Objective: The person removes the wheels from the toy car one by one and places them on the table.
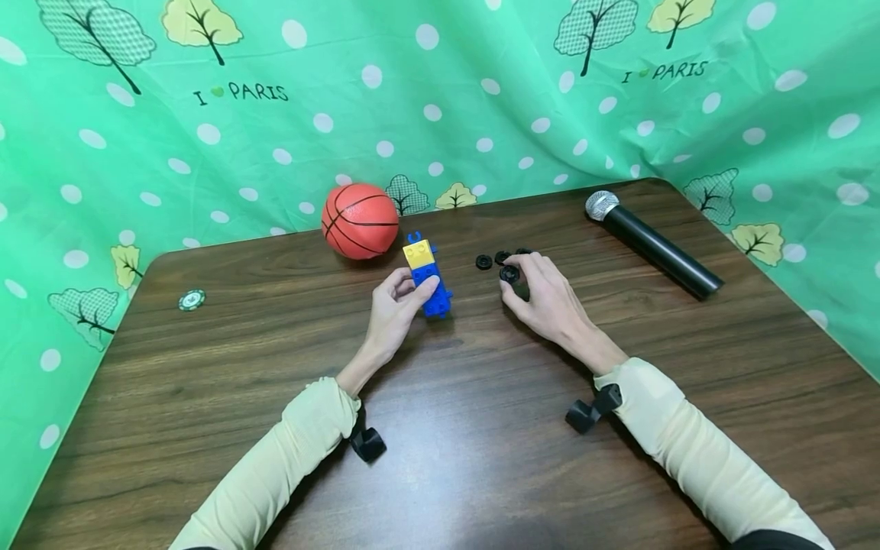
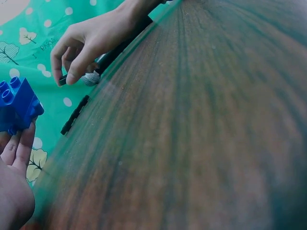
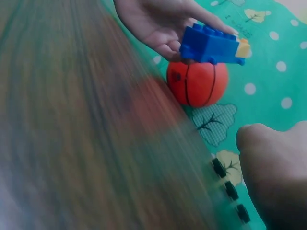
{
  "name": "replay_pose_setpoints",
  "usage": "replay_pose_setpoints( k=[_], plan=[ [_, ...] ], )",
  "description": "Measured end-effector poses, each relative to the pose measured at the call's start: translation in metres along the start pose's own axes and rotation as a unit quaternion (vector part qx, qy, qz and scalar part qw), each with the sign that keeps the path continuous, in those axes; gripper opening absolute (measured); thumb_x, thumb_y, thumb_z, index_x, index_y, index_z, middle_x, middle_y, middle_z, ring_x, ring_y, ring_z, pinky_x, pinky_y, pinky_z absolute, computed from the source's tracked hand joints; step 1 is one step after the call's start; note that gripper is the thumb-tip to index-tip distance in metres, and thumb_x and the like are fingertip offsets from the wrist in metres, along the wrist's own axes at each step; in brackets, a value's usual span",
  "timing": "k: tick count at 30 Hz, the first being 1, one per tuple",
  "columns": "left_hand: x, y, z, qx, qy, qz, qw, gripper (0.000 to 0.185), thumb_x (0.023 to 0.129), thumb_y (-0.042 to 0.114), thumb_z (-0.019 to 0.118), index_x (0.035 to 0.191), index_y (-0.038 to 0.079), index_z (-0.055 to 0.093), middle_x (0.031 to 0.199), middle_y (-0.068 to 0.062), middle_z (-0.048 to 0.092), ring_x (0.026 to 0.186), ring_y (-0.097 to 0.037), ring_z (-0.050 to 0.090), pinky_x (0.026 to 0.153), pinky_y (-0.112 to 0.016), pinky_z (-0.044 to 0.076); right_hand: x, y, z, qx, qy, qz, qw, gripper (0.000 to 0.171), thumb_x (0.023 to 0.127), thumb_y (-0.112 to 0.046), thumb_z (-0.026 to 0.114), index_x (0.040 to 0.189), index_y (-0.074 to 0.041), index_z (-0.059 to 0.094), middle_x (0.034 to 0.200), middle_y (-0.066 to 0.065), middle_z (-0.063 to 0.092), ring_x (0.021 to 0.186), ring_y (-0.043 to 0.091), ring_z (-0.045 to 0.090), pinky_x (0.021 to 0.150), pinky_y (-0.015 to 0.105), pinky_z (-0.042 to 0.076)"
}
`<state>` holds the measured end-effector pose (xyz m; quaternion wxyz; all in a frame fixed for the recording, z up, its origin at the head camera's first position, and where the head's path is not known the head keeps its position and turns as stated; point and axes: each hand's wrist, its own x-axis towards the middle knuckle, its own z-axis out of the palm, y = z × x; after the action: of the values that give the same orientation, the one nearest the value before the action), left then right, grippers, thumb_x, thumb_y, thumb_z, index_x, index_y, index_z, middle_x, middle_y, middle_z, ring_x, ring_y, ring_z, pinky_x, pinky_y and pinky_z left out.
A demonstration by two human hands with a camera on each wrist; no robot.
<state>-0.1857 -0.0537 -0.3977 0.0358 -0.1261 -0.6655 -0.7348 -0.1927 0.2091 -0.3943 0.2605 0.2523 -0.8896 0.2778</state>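
My left hand [image 1: 393, 313] holds a toy block car body [image 1: 431, 284] off the table, thumb on top. Blue bricks make up most of it, with a yellow brick and a small blue hook at the far end; blue pegs stick out at the sides. To the right, my right hand [image 1: 546, 302] pinches a black toy wheel [image 1: 509, 273] between thumb and fingers. The left wrist view shows this wheel [image 2: 63, 80] raised above the table. Three more black wheels [image 3: 231, 190] lie in a row on the table in the right wrist view.
An orange basketball [image 1: 360, 221] sits behind the left hand. At the right lies a black microphone [image 1: 653, 244] with a silver head. A green-and-white poker chip [image 1: 192, 299] rests far left on the wooden table [image 1: 275, 367]. Behind hangs a green dotted curtain [image 1: 440, 99].
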Motion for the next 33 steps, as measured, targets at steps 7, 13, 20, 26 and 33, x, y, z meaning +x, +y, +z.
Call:
replay_pose_setpoints(
  k=[7,13,20,26,33],
  plan=[
    [0.0,0.0,0.0,0.003,-0.004,-0.008,1.0,0.029,0.099,0.018,0.069,0.119,-0.003,0.063,0.101,-0.013,0.072,0.087,-0.015,0.071,0.084,-0.027,0.056,-0.002,0.013,-0.006,-0.014,0.003,0.015,1.0,0.029,0.092,-0.005,0.071,0.119,0.0,0.064,0.094,0.013,0.06,0.085,0.031,0.057,0.074,0.044,0.048],
    [0.0,0.0,-0.001,0.005,-0.001,-0.008,1.0,0.03,0.099,0.018,0.069,0.119,-0.003,0.063,0.101,-0.012,0.072,0.086,-0.014,0.071,0.083,-0.027,0.056,-0.001,0.027,-0.012,-0.029,0.002,0.035,0.999,0.029,0.093,-0.005,0.069,0.12,0.001,0.064,0.092,0.015,0.058,0.083,0.032,0.054,0.072,0.045,0.045],
    [0.0,0.001,-0.001,0.002,-0.002,-0.011,0.9999,0.03,0.098,0.018,0.069,0.119,-0.003,0.063,0.1,-0.011,0.072,0.085,-0.014,0.072,0.083,-0.027,0.056,0.0,0.045,-0.017,-0.05,-0.005,0.065,0.997,0.028,0.094,-0.006,0.067,0.121,0.001,0.064,0.091,0.017,0.058,0.083,0.034,0.051,0.074,0.049,0.042],
    [0.0,0.001,-0.001,-0.008,-0.005,-0.013,0.9999,0.028,0.097,0.018,0.07,0.116,-0.002,0.063,0.095,-0.006,0.072,0.082,-0.012,0.072,0.081,-0.025,0.055,0.002,0.056,-0.017,-0.065,0.003,0.07,0.995,0.028,0.094,-0.008,0.067,0.12,0.001,0.064,0.089,0.018,0.057,0.084,0.038,0.05,0.074,0.053,0.039],
    [0.001,0.0,0.0,-0.013,-0.009,-0.009,0.9998,0.027,0.096,0.017,0.07,0.114,-0.001,0.064,0.091,-0.001,0.072,0.081,-0.01,0.071,0.081,-0.024,0.055,0.005,0.064,-0.016,-0.071,-0.004,0.084,0.994,0.028,0.094,-0.01,0.067,0.12,0.002,0.064,0.089,0.019,0.056,0.086,0.04,0.05,0.073,0.054,0.038]
  ],
)
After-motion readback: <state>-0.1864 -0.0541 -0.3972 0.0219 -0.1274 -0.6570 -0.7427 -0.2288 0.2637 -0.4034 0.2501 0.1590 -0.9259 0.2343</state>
